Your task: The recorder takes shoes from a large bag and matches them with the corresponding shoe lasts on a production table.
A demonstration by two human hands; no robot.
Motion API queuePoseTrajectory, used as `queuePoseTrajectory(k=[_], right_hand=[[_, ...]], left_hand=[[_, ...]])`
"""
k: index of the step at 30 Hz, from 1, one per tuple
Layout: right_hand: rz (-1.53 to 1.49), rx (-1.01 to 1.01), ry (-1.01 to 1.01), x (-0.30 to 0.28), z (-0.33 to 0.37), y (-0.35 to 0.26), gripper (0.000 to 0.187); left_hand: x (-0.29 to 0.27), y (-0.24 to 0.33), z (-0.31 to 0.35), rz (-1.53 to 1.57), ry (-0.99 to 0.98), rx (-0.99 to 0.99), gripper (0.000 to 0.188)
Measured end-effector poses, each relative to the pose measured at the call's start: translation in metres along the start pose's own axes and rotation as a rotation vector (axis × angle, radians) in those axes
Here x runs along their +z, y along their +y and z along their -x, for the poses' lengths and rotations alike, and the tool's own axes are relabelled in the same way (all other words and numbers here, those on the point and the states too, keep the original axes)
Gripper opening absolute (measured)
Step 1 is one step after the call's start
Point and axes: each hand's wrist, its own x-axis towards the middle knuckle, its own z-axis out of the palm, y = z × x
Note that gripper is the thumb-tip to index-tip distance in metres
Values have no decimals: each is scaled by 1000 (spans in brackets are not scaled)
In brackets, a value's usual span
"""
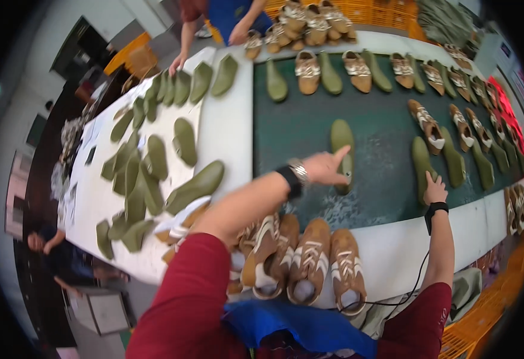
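Observation:
My left hand (323, 168) is over the heel end of a green shoe last (341, 136) that lies alone in the middle of the dark green belt (298, 131). Its index finger and thumb are spread apart, and I cannot tell how firmly they touch the last. Farther right, my right hand (435, 190) has its fingers closed at the near end of another green shoe last (420, 157). Just beyond that last lies a brown sneaker with white stripes (426, 124), with a further green last (452, 160) beside it.
Brown sneakers (311, 257) stand along the near edge. Loose green lasts (135, 182) crowd the white table (226, 128) at left. Sneakers and lasts alternate along the belt's far side. Across the table, a co-worker's hand (178, 63) touches lasts. A black cable (415, 284) hangs near my right arm.

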Motion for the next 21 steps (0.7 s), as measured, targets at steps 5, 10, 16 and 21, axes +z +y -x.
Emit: queuePoseTrajectory(k=[5,10,16,21], right_hand=[[-703,-523,-75,-98,43,-82,34],[-974,-975,-430,-218,163,-208,26],[-861,-1351,-373,-268,276,-282,26],[-982,-1463,-585,-350,316,-296,31]], left_hand=[[-111,-24,194,140,206,-382,59],[-47,-114,399,-263,252,-632,55],[35,-176,517,-153,524,-836,50],[29,-209,502,-72,547,-727,47]])
